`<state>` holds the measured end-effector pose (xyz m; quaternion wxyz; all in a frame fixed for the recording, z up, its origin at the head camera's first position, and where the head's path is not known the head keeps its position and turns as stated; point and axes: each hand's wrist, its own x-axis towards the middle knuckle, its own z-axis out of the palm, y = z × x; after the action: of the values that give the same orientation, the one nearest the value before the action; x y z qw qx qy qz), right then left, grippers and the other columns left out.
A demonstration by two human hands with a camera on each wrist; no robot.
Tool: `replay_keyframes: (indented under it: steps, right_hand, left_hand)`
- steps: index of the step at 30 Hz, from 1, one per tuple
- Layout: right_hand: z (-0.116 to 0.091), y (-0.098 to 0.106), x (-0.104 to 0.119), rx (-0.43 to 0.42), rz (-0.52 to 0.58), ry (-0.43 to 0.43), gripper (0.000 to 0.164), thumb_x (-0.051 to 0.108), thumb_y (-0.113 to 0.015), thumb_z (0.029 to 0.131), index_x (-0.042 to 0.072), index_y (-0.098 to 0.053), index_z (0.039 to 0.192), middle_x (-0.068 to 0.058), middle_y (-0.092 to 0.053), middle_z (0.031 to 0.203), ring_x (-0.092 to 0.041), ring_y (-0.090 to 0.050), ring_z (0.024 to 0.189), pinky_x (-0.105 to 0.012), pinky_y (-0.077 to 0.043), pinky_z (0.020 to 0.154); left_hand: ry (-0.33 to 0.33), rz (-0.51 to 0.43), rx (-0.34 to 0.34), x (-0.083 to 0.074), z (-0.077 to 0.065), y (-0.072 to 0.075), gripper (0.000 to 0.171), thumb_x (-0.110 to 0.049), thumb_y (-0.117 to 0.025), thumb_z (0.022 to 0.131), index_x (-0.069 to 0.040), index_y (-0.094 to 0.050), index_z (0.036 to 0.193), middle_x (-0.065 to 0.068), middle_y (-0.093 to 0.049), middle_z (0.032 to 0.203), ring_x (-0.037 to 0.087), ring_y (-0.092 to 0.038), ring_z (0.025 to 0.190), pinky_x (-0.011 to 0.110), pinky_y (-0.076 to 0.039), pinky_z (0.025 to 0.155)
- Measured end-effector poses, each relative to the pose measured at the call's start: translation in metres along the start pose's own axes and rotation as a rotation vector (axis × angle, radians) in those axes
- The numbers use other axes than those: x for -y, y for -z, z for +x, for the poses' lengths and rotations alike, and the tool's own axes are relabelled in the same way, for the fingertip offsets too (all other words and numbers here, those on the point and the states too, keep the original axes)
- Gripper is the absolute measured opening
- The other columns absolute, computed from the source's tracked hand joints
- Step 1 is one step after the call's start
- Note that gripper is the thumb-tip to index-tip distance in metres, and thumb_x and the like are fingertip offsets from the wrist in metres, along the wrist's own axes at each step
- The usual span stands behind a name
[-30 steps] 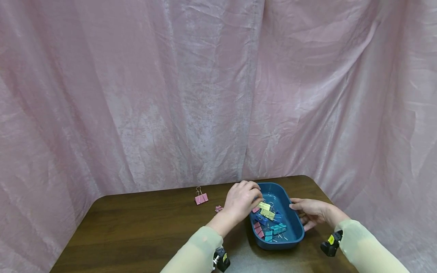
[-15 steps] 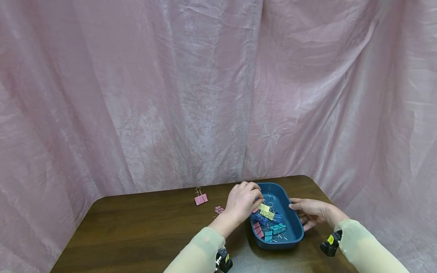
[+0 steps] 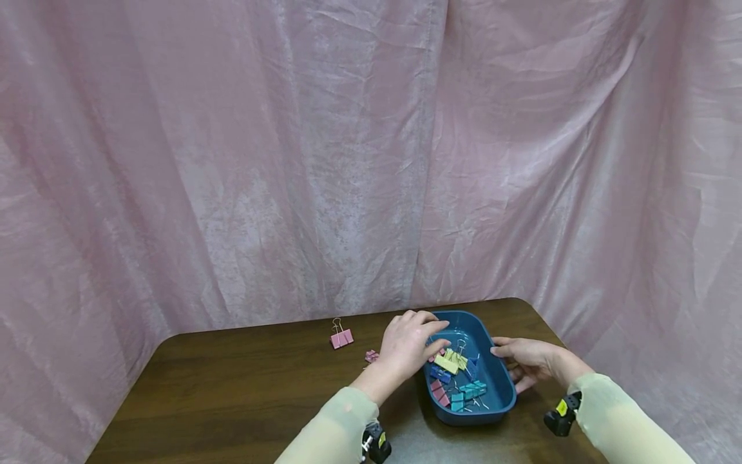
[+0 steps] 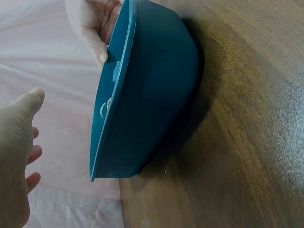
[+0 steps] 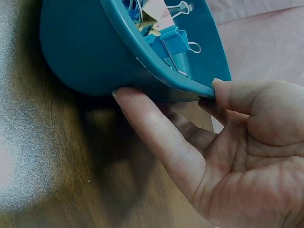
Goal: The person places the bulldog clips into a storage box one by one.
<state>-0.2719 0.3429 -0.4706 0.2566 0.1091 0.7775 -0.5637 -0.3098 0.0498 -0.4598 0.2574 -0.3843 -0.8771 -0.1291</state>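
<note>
A blue plastic bin [image 3: 503, 403] stands on the table with several binder clips in it: yellow [image 3: 446, 365], blue [image 3: 440, 374], teal [image 3: 472, 389] and pink [image 3: 439, 392]. My left hand [image 3: 403, 343] is over the bin's left rim, thumb and fingers apart, holding nothing visible. In the left wrist view the same hand [image 4: 14, 147] is clear of the bin wall [image 4: 152, 90]. My right hand [image 3: 530, 361] grips the bin's right side. In the right wrist view its thumb [image 5: 232, 95] presses the rim [image 5: 156, 76] while the other fingers lie against the outer wall.
Left of the bin on the brown wooden table [image 3: 232, 386] lies a pink binder clip [image 3: 342, 338]. Another pink clip [image 3: 372, 356] is partly behind my left wrist. A pink curtain [image 3: 290, 161] hangs behind the table's back edge.
My left hand's thumb and fingers have spread apart. A yellow clip has dropped a little lower among the clips in the bin. My right hand has stayed on the bin's side.
</note>
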Motion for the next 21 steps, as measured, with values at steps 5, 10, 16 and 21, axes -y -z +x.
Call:
replay_keyframes:
  steps: [5,10,16,21]
  right_hand:
    - [0.0004,0.0011,-0.001,-0.005,-0.01,0.006,0.059,0.024,-0.047,0.109,0.006,-0.023,0.16,-0.02,-0.066,0.118,-0.041,-0.072,0.093,-0.055,-0.06,0.071]
    - [0.0014,0.0017,-0.0019,-0.01,-0.009,-0.003,0.059,0.024,-0.048,0.109,0.007,-0.024,0.16,-0.019,-0.067,0.118,-0.04,-0.072,0.093,-0.055,-0.06,0.072]
    - [0.0034,0.0018,-0.0026,-0.011,-0.009,0.0,0.059,0.024,-0.047,0.109,0.007,-0.024,0.16,-0.019,-0.067,0.117,-0.04,-0.072,0.093,-0.056,-0.06,0.072]
    - [0.0045,0.0011,-0.0035,-0.026,-0.001,-0.003,0.057,0.023,-0.047,0.109,0.007,-0.026,0.16,-0.018,-0.068,0.115,-0.04,-0.072,0.093,-0.056,-0.06,0.071]
  left_hand:
    - [0.005,0.011,-0.008,0.0016,-0.0012,0.0025,0.046,-0.056,-0.067,0.094,-0.036,-0.068,0.135,-0.01,-0.066,0.125,0.013,-0.059,0.113,0.033,-0.049,0.095]
    - [0.008,0.006,-0.019,0.0028,-0.0019,0.0049,0.048,-0.057,-0.068,0.093,-0.034,-0.068,0.135,-0.009,-0.065,0.125,0.015,-0.059,0.113,0.035,-0.048,0.096]
    - [0.016,0.007,-0.031,0.0049,-0.0029,0.0073,0.05,-0.06,-0.067,0.093,-0.034,-0.068,0.136,-0.009,-0.064,0.127,0.015,-0.057,0.115,0.038,-0.046,0.099]
    - [0.024,-0.005,-0.017,0.0062,-0.0039,0.0095,0.055,-0.063,-0.064,0.093,-0.035,-0.064,0.14,-0.008,-0.062,0.132,0.017,-0.055,0.12,0.04,-0.044,0.104]
